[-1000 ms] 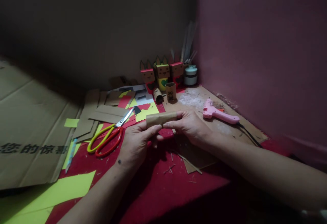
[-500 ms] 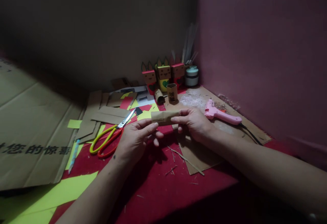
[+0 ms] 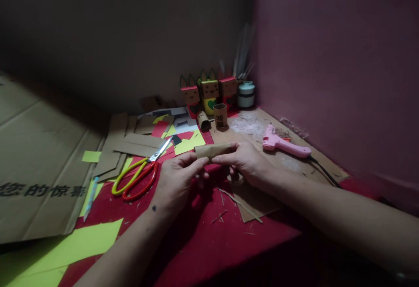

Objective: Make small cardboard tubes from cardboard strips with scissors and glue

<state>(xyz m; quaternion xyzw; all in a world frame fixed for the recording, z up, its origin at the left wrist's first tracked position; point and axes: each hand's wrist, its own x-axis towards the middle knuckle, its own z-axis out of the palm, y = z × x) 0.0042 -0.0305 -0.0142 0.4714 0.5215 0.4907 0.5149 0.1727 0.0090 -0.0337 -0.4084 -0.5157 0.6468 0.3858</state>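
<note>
Cardboard piece (image 3: 212, 150) held roughly level. Left hand (image 3: 175, 178) gripping left end, right hand (image 3: 247, 162) gripping right; paired grip likely resists twisting. Scissors (image 3: 159, 150) left of piece, handles nearer person, convenient reach. Glue gun (image 3: 286, 146) right of piece, on cardboard base (image 3: 288, 171), probably shielding surface (image 3: 203, 243).

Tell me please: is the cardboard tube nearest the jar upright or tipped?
Upright: the cardboard tube stands with its open end on top.
</note>
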